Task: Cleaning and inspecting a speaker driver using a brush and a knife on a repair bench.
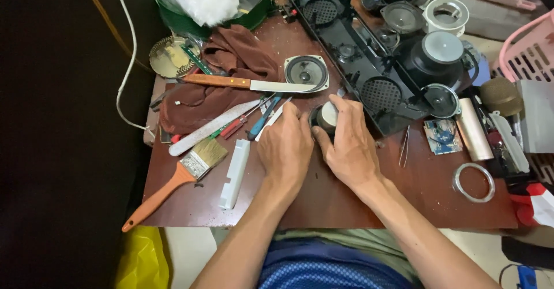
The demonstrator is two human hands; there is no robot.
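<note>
Both forearms come in from the bottom edge, over my blue shorts [340,269]. Left hand [285,147] and right hand [349,144] sit side by side at mid-bench, cupped around a small round speaker driver [325,117]: dark body, pale magnet cap facing up. Fingers of both hands wrap its sides, thumbs nearly meeting at the near edge. Driver rests on the brown bench [323,199].

Just left of my left hand: white plastic bar [235,173], paintbrush [173,182] with orange handle, flat metal file [210,128], a few screwdrivers [257,118] fanned out. Behind those, knife [248,83] with wooden handle lying across a brown rag [231,64]. Second speaker [306,72], cone up, touching the knife tip.

Right of my right hand: tweezers [404,146], small blue circuit board [442,136], clear ring [474,181] near the bench edge. Long black plastic housing [358,52] with two round grilles runs diagonally behind the hands. Pink basket [528,49] at far right.
</note>
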